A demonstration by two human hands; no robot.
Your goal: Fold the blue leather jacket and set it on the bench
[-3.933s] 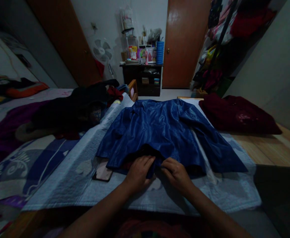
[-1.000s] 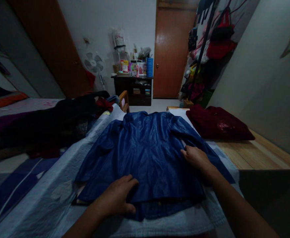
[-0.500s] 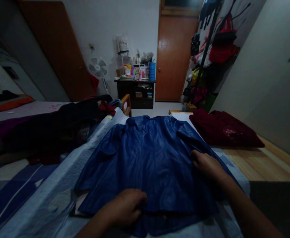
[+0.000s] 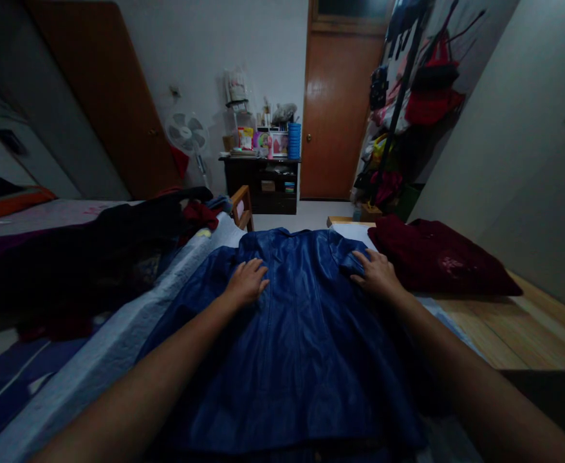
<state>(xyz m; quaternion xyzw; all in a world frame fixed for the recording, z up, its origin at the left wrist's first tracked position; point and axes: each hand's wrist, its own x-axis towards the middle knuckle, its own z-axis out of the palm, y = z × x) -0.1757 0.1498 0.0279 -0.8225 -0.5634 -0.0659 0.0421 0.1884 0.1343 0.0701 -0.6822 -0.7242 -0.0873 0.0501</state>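
Note:
A blue leather-look jacket (image 4: 296,347) lies spread out before me, its collar end away from me and its sleeves out to the sides. My left hand (image 4: 248,281) rests on its upper left part near the shoulder, fingers spread. On the other side my right hand (image 4: 376,270) lies over the right shoulder and sleeve, its fingers apart too. Neither hand grips the cloth. Both forearms reach across the jacket, and the left one hides part of the left sleeve.
Folded maroon clothing (image 4: 441,257) lies at the right on a wooden surface (image 4: 499,328). Dark clothes (image 4: 84,257) are heaped on the left. A light cloth (image 4: 113,354) lies under the jacket. Farther back stand a wooden chair (image 4: 241,204), a fan (image 4: 186,132) and a dark cabinet (image 4: 258,186).
Both hands have moved forward, away from me, from the jacket's lower part and right side to its shoulders. Their closed fingers have opened. The jacket sits slightly nearer in view.

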